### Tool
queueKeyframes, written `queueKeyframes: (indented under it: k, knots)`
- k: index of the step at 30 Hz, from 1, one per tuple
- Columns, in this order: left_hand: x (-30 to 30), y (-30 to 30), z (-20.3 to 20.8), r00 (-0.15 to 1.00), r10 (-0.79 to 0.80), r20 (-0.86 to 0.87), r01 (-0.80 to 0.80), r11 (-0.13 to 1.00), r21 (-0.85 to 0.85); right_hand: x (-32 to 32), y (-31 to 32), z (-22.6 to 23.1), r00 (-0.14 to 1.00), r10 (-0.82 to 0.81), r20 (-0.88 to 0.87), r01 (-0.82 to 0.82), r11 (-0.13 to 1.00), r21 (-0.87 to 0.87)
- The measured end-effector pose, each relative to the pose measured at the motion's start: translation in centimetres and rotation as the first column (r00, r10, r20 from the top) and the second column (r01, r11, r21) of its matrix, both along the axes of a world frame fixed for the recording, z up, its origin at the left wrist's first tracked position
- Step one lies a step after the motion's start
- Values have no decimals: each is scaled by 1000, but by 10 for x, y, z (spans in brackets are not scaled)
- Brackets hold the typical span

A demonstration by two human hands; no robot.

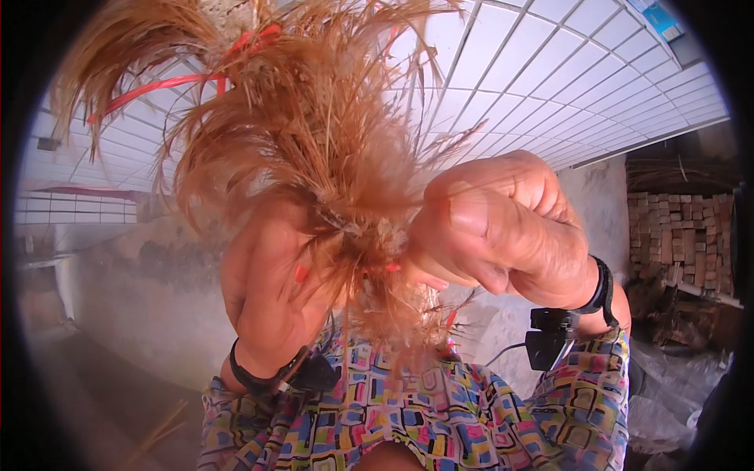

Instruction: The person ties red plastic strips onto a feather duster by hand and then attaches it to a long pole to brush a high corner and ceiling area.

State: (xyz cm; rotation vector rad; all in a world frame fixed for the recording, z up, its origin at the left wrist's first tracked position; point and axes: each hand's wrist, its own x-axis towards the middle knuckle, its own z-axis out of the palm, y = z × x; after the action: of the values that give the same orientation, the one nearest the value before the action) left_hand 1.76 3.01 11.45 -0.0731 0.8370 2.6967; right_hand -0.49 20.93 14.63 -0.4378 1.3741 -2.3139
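Note:
A bushy bundle of dried reddish-brown grass plumes (306,118) fills the upper middle of the head view and hangs down between my hands. Red plastic string (165,85) crosses its upper left part, and another bit of red string (385,269) shows lower down at its tied part. My left hand (271,290) is curled around the bundle's left side, some fingers hidden behind the plumes. On the other side, my right hand (503,228) is closed in a fist close against the bundle. Whatever its fingers pinch is hidden.
White tiles (542,71) cover the surface at the top. A stack of brick-like blocks (679,235) stands at the right, above crumpled clear plastic (667,392). A blue item (661,20) sits at the upper right. Black straps with small devices (550,337) are around my wrists.

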Motion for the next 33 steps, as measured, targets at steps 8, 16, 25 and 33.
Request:
queueKeyframes:
  k: [8, 16, 25, 33]
  knots:
    - [-13, -10, -11, 777, -141, -614, -383, 667, -639, -8, -2, -3, 998, 68, 14, -68, 997, 39]
    - [-18, -14, -14, 600, -269, -753, -549, 546, -633, -11, 1, 1, 995, 99, 29, -101, 992, 76]
    - [-19, -22, -34, 501, -237, -833, -652, 529, -543, -15, -2, 6, 990, 96, 103, -103, 992, 68]
    - [5, -22, -13, 986, -71, -150, 33, 970, -241, -13, -1, 10, 987, 88, 136, -108, 984, 141]
